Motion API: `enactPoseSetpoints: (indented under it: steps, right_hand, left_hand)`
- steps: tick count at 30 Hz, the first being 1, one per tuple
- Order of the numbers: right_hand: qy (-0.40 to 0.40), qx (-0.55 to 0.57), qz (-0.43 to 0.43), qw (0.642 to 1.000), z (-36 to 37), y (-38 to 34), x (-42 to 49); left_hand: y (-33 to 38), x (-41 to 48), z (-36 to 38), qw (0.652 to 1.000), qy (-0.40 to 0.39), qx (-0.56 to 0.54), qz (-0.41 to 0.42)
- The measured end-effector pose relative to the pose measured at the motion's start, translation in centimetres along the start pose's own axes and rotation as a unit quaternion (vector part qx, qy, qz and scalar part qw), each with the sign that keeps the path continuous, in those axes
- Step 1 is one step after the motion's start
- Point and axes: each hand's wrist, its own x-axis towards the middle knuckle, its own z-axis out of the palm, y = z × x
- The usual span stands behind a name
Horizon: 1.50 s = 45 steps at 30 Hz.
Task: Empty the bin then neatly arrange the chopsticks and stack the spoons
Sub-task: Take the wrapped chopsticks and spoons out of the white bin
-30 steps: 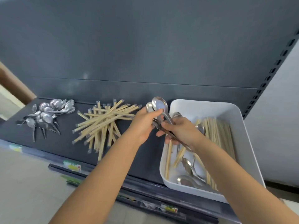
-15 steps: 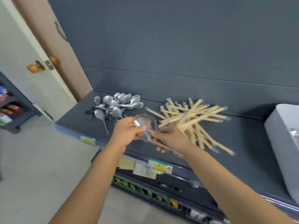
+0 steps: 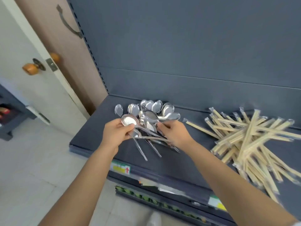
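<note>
**Head view.** I see both hands meeting over the left part of a dark grey metal shelf (image 3: 92, 136), at the centre of the frame.

- **Left hand** (image 3: 116, 134): its fingers (image 3: 123, 137) and thumb pinch the neck of a shiny steel spoon (image 3: 128, 122). The bowl faces up and stands clear above the knuckles.
- **Right hand** (image 3: 175, 136): its fingers (image 3: 162, 127) are curled round the handles of a small bunch of steel spoons (image 3: 151, 137). The long handle of the pinched spoon runs across to this hand.
- **Handles below the hands:** several fan out toward the lower edge of the shelf. I cannot tell which belong to the held bunch and which lie loose.

Just behind the hands, toward the shelf's back wall, lies a heap of steel spoons (image 3: 156, 106) with their bowls overlapping. At the right of the frame, apart from the spoons, a loose pile of pale wooden chopsticks in clear sleeves (image 3: 247, 137) lies criss-crossed on the same shelf. Some of its ends reach toward the front edge.

A yellow price label (image 3: 121, 168) sits on the shelf's front lip below the left wrist. A white door with an orange round knob (image 3: 30, 69) fills the upper left of the frame.
</note>
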Motion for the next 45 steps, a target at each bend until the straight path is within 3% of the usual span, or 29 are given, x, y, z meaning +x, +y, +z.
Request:
enactPoseSetpoints:
  steps: [5,9,12,15,18,23,27,31,35,39,45]
  right_hand:
    - [-0.01,-0.207,-0.023,0.978,-1.2,-0.4,7.7]
    - [-0.075,-0.321,-0.031,0.944,-0.6,-0.7,12.0]
    - [-0.083,-0.369,-0.023,0.926,0.4,-0.8,13.7]
    - [-0.032,-0.336,-0.011,0.941,1.2,-1.0,14.7]
    - [0.037,-0.287,0.005,0.957,1.5,-1.4,14.4]
    - [0.182,-0.27,0.049,0.944,2.6,-2.6,11.3]
    - [0.228,-0.251,0.087,0.937,4.8,-4.2,7.7]
    - [0.226,-0.248,0.137,0.932,6.4,-5.2,4.6]
    - [0.241,-0.256,0.174,0.92,6.4,-5.9,0.9]
    - [0.252,-0.26,0.211,0.908,5.1,-5.7,-4.0]
    - [0.28,-0.282,0.248,0.884,0.5,-3.0,-13.9]
  left_hand:
    - [0.9,7.9,-0.7,1.0,0.011,0.005,-0.003]
    - [0.6,13.0,-1.3,0.995,-0.044,0.089,-0.004]
    - [0.3,14.7,-1.9,0.972,-0.112,0.205,0.04]
    - [0.4,16.0,-2.6,0.943,-0.168,0.268,0.1]
    - [0.2,17.0,-3.1,0.899,-0.208,0.332,0.194]
    - [-0.2,17.9,-3.7,0.775,-0.217,0.491,0.334]
    - [-0.3,18.1,-4.2,0.752,-0.267,0.472,0.375]
    - [0.8,17.6,-3.6,0.728,-0.278,0.446,0.44]
    - [2.6,15.3,-1.2,0.672,-0.286,0.448,0.517]
    - [4.3,10.2,1.9,0.622,-0.296,0.43,0.583]
    - [5.5,-1.7,7.9,0.579,-0.308,0.378,0.654]
